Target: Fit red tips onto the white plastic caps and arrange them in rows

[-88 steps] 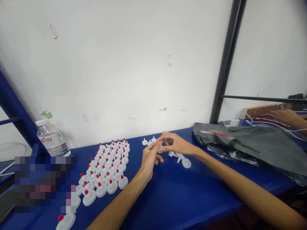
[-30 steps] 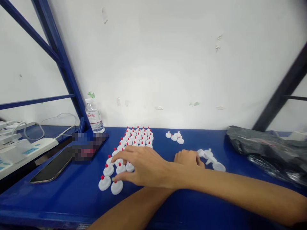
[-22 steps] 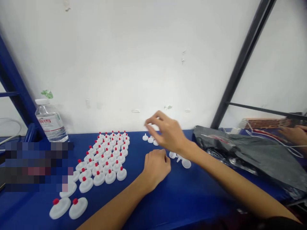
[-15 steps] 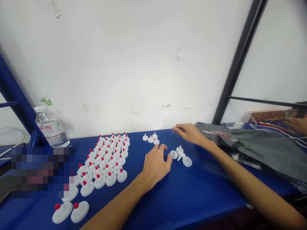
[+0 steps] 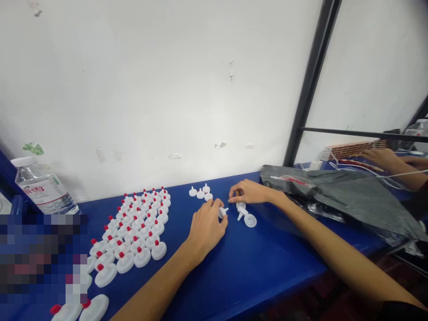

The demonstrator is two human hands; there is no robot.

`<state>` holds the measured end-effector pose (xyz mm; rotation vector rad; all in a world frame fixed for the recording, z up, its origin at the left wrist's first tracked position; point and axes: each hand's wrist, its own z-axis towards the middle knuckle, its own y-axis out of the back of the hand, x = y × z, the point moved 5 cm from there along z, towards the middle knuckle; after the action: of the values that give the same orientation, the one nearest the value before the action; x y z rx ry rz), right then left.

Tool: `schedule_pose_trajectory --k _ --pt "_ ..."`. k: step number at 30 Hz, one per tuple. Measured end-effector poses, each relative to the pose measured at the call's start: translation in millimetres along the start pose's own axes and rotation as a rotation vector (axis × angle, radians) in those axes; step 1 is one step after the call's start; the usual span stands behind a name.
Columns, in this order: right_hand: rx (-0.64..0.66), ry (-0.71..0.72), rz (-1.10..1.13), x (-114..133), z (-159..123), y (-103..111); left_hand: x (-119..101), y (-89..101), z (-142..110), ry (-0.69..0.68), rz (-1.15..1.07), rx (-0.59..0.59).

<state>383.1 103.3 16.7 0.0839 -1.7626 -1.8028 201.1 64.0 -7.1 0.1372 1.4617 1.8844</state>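
Observation:
My left hand (image 5: 207, 229) is closed on a white nozzle cap (image 5: 223, 212), gripping it between thumb and fingers with the thin spout pointing right. Just right of it, my right hand (image 5: 249, 192) hovers with thumb and fingertips drawn together; whatever they pinch, if anything, is too small to make out. Below that hand lie a few loose white nozzle caps (image 5: 250, 220), one showing its hollow underside. Behind my left hand stands a small group of white nozzle caps (image 5: 200, 193) with spouts up. On the left, several rows of white caps with red tips (image 5: 142, 256) stand close together.
A blue table (image 5: 214, 285) meets a white wall. A water bottle (image 5: 47, 187) stands at the left. A grey plastic bag (image 5: 347, 191) covers the right side, near a dark metal post (image 5: 306, 84). Beyond it, another person's hand (image 5: 381, 157) shows.
My left hand has taken a white nozzle cap from the loose group at the right. My right hand has come nearer to it, and its fingers have drawn in. The view has shifted right.

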Motion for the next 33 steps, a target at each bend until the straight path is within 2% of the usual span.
schedule_pose_trajectory --k 4,8,11,14,17,22,27,30,33 --pt "-0.055 -0.005 0.020 -9 2 -1 2 1.0 0 0.059 -0.015 0.008" --pt "-0.132 -0.035 0.053 -9 5 -3 0 -0.3 -2 0.059 0.003 0.016" --pt "-0.252 -0.016 0.039 0 6 -2 -3 -1.9 -4 0.032 0.047 0.038" --pt "-0.368 -0.015 -0.100 8 6 -1 -6 -1.9 -7 0.001 0.068 0.032" --pt "-0.332 -0.029 -0.146 10 5 -4 -7 -2.2 -9 -0.001 0.071 0.030" --pt "-0.206 -0.006 0.085 1 5 -4 -6 -3.2 -9 -0.002 0.051 0.031" --pt "-0.254 -0.022 0.159 -9 4 10 -7 -1.9 -8 -0.003 0.059 0.033" --pt "-0.290 -0.069 0.094 -18 2 15 -7 -0.5 -7 0.008 0.053 0.040" --pt "-0.252 -0.091 0.025 -27 1 12 -7 0.2 -8 0.022 0.045 0.043"
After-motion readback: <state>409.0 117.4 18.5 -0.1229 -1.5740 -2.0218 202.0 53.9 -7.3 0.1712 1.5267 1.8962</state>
